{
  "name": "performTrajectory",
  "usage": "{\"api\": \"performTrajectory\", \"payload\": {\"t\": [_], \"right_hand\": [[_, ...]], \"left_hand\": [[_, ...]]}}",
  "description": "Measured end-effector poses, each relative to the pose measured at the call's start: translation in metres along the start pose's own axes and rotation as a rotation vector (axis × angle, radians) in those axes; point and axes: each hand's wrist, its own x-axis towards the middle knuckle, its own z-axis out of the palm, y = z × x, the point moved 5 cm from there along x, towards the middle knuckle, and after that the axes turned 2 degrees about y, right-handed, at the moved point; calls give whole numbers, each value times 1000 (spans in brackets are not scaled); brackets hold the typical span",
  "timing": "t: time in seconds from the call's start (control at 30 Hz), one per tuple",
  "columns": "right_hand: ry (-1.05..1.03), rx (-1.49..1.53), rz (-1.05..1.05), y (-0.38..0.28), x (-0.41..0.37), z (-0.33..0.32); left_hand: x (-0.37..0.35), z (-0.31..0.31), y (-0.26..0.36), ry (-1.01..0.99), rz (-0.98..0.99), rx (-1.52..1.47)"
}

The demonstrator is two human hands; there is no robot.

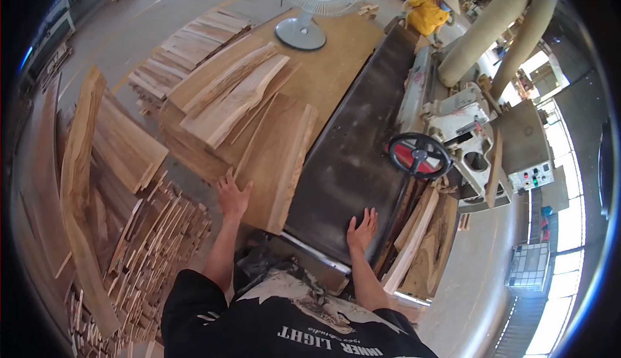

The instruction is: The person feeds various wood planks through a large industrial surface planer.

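Observation:
My left hand [233, 194] has its fingers spread at the near left edge of a wide wooden board [277, 157]. The board lies lengthwise along the left side of a dark machine bed [346, 177]. My right hand [362, 230] rests over the near end of that bed, fingers stretched out and nothing in them. Beyond the board, several live-edge planks [236, 89] lie stacked on a tan table surface [343, 47].
A fan [303, 31] stands on the far table. Right of the bed are a machine with a black handwheel [419, 155], thick ducts [485, 28] and a control box [532, 177]. Wood strips [155, 248] pile up at left. A person in yellow [427, 15] is at the far end.

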Motion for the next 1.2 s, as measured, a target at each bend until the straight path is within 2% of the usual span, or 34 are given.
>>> {"api": "performTrajectory", "payload": {"t": [0.03,0.13,0.17,0.23,0.33,0.43,0.5,0.53,0.6,0.63,0.67,0.73,0.77,0.8,0.83,0.97,1.07,1.2], "right_hand": [[0,-6,-1,1,0,0],[9,9,-16,3,0,1],[1,10,-6,5,0,1],[-5,11,10,8,2,7],[-237,28,208,8,13,13],[-566,933,360,-45,23,-1],[-854,1394,446,-98,8,-13],[-895,1425,377,-121,5,-26],[-970,1494,244,-154,-6,-47],[-919,1503,244,-146,-8,-43],[-868,1512,246,-136,-8,-41],[-831,1694,445,-118,-8,-48],[-799,1563,547,-98,-14,-48],[-765,1430,645,-75,-18,-47],[-749,1474,698,-53,-22,-36],[-590,1230,879,-31,-77,-23],[-467,1174,998,-29,-128,-22],[-364,1278,1122,-34,-185,-21]], "left_hand": [[-6,-4,-6,-56,-22,-91],[-4,36,-54,-402,-4,-589],[-5,34,-57,-370,88,-566],[-7,-2,-23,-302,278,-530],[-23,-84,67,-523,167,-294],[-45,-93,121,-588,510,56],[-60,-107,150,-486,658,-201],[-66,-112,163,-435,731,-330],[-74,-91,176,-756,487,-585],[-79,-80,176,-916,345,-698],[-79,-63,169,-805,467,-512],[-86,-4,145,-573,709,-149],[-89,21,132,-687,627,-58],[-95,38,125,-663,654,-41],[-104,52,116,-642,680,-26],[-126,68,102,-653,696,-125],[-138,66,94,-599,802,-52],[-157,73,107,-648,902,-89]]}}
